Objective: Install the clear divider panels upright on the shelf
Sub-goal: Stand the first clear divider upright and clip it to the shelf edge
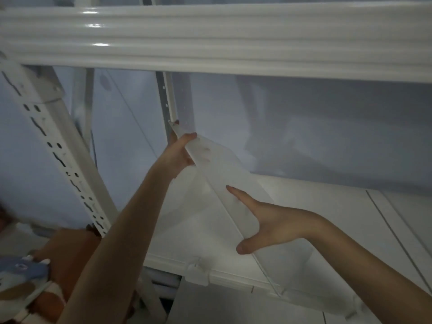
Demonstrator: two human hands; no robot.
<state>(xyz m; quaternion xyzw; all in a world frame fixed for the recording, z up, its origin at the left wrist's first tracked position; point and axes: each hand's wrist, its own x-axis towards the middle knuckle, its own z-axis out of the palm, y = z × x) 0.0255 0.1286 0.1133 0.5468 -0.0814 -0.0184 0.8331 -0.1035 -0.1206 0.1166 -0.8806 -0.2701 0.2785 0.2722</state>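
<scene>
A clear divider panel (224,174) stands on edge over the white shelf board (327,206), running from the back upright toward the front lip. My left hand (180,153) grips its far top end, close to a thin white rail (169,99) on the back wall. My right hand (264,223) clasps the panel's middle, thumb on the near side and fingers laid along the far face. The panel's front lower end reaches a small white clip (196,268) on the shelf's front edge. A second clear sheet (304,277) seems to lie near the front right.
The white beam of the shelf above (210,38) spans the top of the view. A slotted white upright (56,146) slants down the left side. Brown and blue fabric items (35,277) lie at the lower left. A seam line (397,239) crosses the shelf board at right.
</scene>
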